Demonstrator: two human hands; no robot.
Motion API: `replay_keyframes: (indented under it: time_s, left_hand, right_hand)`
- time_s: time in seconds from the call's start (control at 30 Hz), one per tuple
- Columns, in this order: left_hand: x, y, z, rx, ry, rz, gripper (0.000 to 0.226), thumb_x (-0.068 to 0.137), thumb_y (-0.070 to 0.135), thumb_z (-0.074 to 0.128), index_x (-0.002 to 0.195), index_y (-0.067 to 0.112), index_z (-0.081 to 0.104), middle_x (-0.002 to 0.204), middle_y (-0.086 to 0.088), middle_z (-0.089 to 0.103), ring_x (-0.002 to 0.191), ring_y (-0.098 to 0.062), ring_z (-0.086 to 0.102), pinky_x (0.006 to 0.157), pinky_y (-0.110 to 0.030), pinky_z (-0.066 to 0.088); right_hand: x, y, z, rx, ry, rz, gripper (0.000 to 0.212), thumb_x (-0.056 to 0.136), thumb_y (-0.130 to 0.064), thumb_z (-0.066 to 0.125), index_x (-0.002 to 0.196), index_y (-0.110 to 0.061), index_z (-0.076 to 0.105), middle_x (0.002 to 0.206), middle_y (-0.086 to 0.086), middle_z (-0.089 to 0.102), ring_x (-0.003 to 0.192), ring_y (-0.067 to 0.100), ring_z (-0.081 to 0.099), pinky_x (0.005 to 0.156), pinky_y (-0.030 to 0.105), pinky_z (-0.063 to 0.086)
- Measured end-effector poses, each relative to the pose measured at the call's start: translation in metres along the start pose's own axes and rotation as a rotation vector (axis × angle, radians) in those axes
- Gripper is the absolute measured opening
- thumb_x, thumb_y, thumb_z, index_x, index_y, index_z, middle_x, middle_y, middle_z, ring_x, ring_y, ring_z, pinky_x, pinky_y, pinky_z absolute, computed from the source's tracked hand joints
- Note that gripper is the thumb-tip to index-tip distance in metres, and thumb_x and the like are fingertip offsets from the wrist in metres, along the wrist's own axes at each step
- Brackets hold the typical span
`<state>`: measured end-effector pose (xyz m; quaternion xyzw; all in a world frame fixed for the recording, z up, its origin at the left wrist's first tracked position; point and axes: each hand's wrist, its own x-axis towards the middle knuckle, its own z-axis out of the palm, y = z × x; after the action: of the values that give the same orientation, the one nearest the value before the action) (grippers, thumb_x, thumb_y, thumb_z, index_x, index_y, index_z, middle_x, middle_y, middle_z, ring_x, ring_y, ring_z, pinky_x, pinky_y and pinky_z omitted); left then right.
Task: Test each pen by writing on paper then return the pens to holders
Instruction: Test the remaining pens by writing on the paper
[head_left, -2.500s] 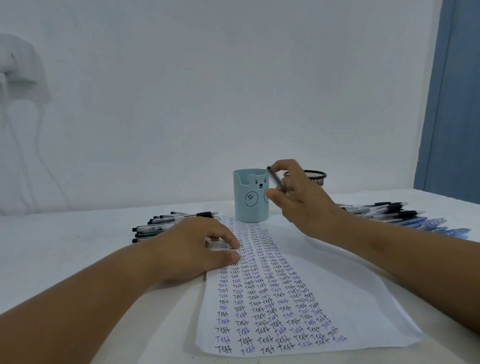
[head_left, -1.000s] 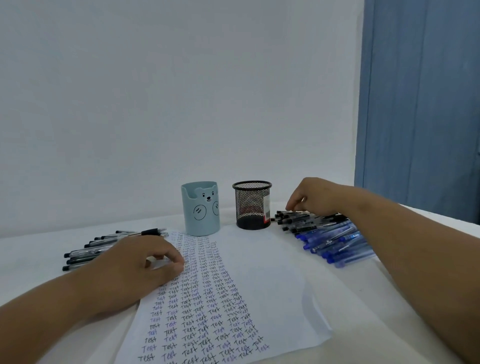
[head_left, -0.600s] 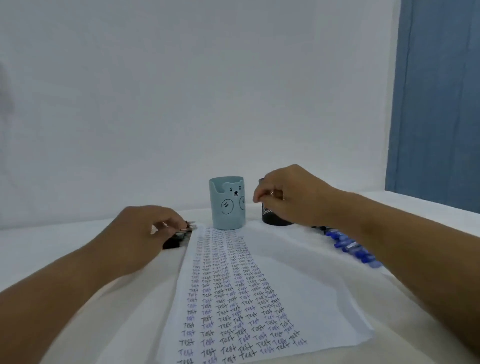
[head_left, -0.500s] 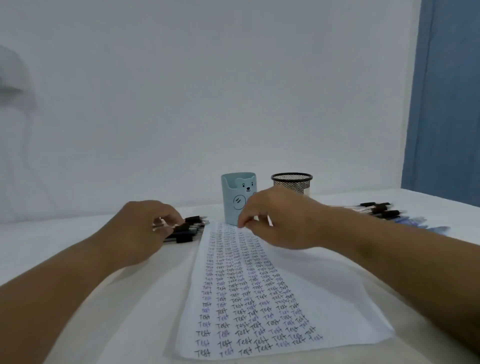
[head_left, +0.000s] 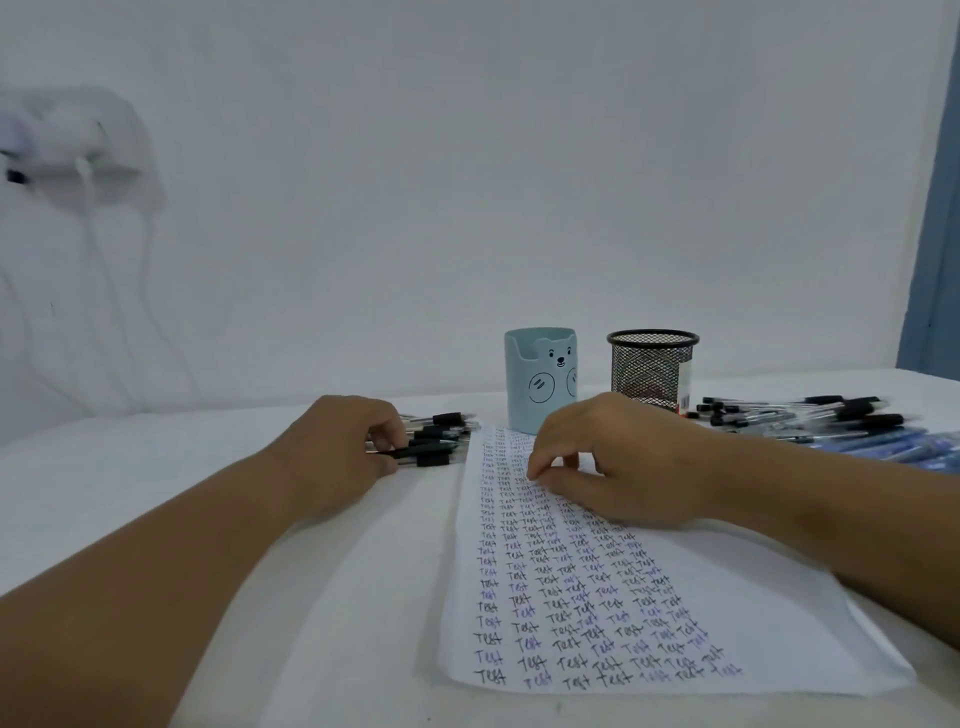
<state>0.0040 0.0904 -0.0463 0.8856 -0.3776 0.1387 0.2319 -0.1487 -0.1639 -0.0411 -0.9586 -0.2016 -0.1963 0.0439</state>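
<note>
White wall fills the background, with a blue curtain (head_left: 935, 234) at the right edge and a blurred white fixture with hanging cords (head_left: 67, 140) at the upper left. On the white tabletop (head_left: 156, 457) lies a sheet of paper (head_left: 753, 613), its left part covered in columns of the word "Test" in black and blue ink. Behind the paper's far end stand two holders side by side: a pale blue bear-face holder (head_left: 540, 379) and, to its right, a black mesh holder (head_left: 652, 369). A pile of black pens (head_left: 441, 439) lies just left of the paper's far corner; the left hand (head_left: 337, 452) rests on this pile, its curled fingers in a grip that pinches one of the pens. The right hand (head_left: 618, 462) rests on the paper near its far end, fingers bent with the tips touching the sheet; I cannot tell whether this grip holds anything. A second heap, black and blue pens (head_left: 831, 421), lies on the tabletop right of the mesh holder.
</note>
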Motion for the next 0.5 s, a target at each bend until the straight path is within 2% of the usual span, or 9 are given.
replay_keyframes:
  time_s: [0.1,0.17,0.23,0.27,0.37,0.43,0.5]
  left_hand:
    - [-0.001,0.003,0.002,0.003,0.046,0.005,0.035,0.084,0.011,0.076,0.079,0.042,0.061,0.093,0.015,0.065,0.095,-0.011,0.060,0.086,-0.027,0.048]
    - [0.000,0.008,0.002,-0.024,0.088,0.047,0.037,0.087,0.011,0.073,0.078,0.044,0.059,0.092,0.013,0.066,0.095,-0.012,0.060,0.087,-0.034,0.049]
    - [-0.001,0.018,0.002,-0.072,0.117,0.118,0.037,0.088,0.007,0.071,0.081,0.042,0.060,0.090,0.010,0.065,0.090,-0.010,0.060,0.084,-0.031,0.048]
    - [-0.001,0.023,0.003,-0.089,0.129,0.163,0.036,0.088,0.006,0.070,0.083,0.040,0.061,0.090,0.010,0.065,0.088,-0.006,0.059,0.081,-0.026,0.047]
    - [-0.002,0.041,0.006,-0.099,0.160,0.326,0.025,0.087,0.006,0.072,0.090,0.030,0.070,0.087,0.014,0.065,0.084,-0.003,0.058,0.074,-0.012,0.041]
    - [-0.003,0.052,0.010,-0.101,0.173,0.417,0.018,0.086,0.008,0.075,0.094,0.024,0.074,0.085,0.017,0.065,0.081,-0.003,0.060,0.072,-0.011,0.042]
    - [-0.005,0.061,0.014,-0.131,0.195,0.441,0.017,0.084,0.013,0.079,0.098,0.022,0.076,0.083,0.023,0.064,0.080,-0.001,0.062,0.071,-0.007,0.044]
  right_hand:
    - [0.001,-0.001,0.001,-0.016,0.043,0.019,0.019,0.097,-0.031,0.060,0.112,-0.029,0.072,0.101,-0.019,0.067,0.086,0.004,0.062,0.081,0.030,0.053]
    - [0.003,-0.003,0.002,-0.045,0.089,0.040,0.023,0.097,-0.032,0.060,0.118,-0.030,0.069,0.099,-0.020,0.066,0.083,0.000,0.060,0.076,0.024,0.050]
    - [0.004,-0.007,0.001,-0.080,0.127,0.066,0.030,0.097,-0.035,0.060,0.127,-0.034,0.064,0.094,-0.023,0.061,0.079,-0.013,0.052,0.071,0.013,0.038]
    - [0.005,-0.010,0.001,-0.097,0.136,0.080,0.034,0.097,-0.038,0.060,0.131,-0.035,0.061,0.091,-0.023,0.059,0.077,-0.015,0.049,0.069,0.012,0.034]
    - [0.006,-0.016,-0.003,-0.161,0.110,0.135,0.043,0.098,-0.048,0.056,0.140,-0.039,0.052,0.088,-0.015,0.061,0.073,-0.003,0.048,0.074,0.025,0.045]
    - [0.006,-0.017,-0.005,-0.204,0.100,0.152,0.037,0.098,-0.051,0.054,0.132,-0.038,0.058,0.087,-0.012,0.062,0.077,0.004,0.047,0.077,0.032,0.050]
    - [0.007,-0.015,-0.006,-0.243,0.113,0.161,0.028,0.099,-0.047,0.052,0.117,-0.032,0.067,0.089,-0.011,0.063,0.078,0.008,0.047,0.073,0.032,0.051]
